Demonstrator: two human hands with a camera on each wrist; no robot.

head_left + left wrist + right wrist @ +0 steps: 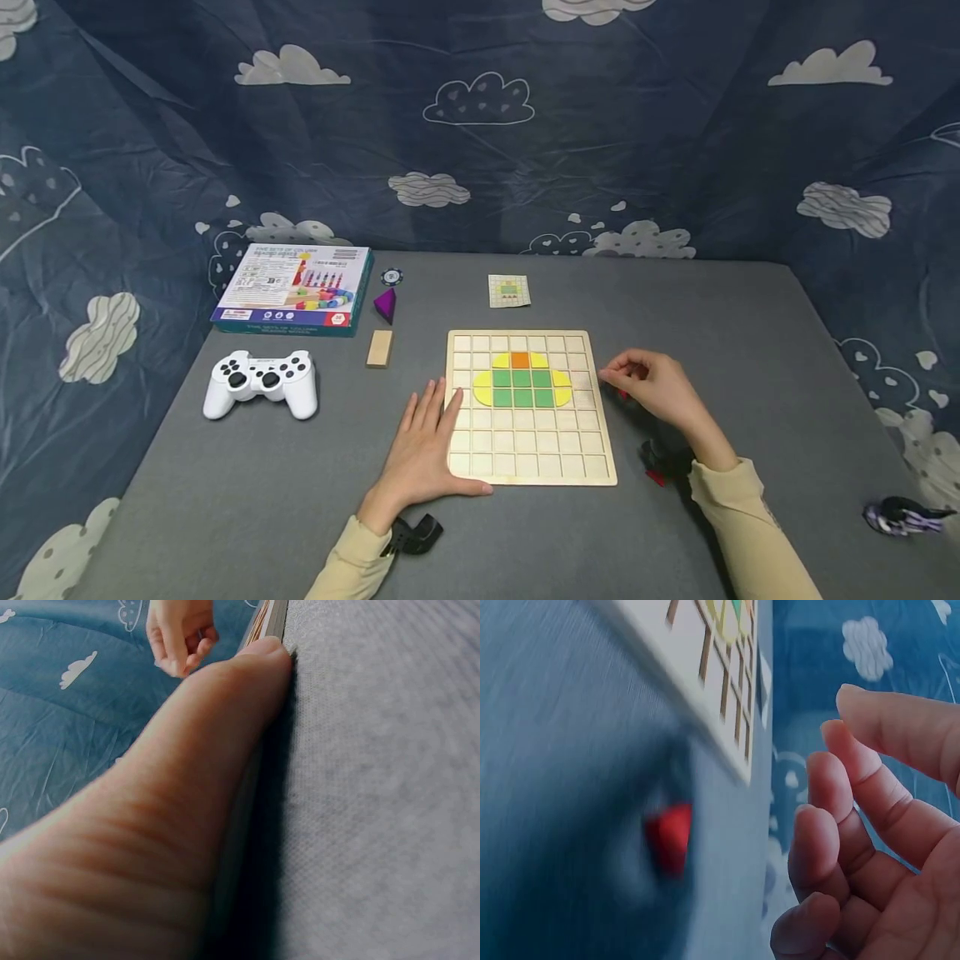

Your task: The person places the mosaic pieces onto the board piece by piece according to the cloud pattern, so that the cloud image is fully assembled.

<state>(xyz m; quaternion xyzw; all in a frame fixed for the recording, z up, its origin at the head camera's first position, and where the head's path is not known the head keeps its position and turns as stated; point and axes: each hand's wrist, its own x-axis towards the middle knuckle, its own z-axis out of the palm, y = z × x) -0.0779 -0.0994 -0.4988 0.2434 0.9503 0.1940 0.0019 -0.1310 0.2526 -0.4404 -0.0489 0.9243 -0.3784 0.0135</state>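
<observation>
A wooden grid board (525, 442) lies on the table, holding green square pieces (522, 388), an orange square (520, 360) and yellow rounded pieces (482, 389). My left hand (423, 450) rests at the board's lower left, fingers extended along the left edge and thumb along the near edge. Just off the board's right side hovers my right hand (652, 387), fingers loosely curled. In the right wrist view its thumb and index fingertips (841, 735) come close together with nothing visible between them. A small red piece (622, 393) shows beneath that hand.
Beyond the board lies a pattern card (509, 291). To the left are a white game controller (261, 385), a boxed set (292, 287), a wooden block (379, 348), a purple pyramid (386, 305) and a round chip (392, 277). A dark purple object (903, 517) sits far right.
</observation>
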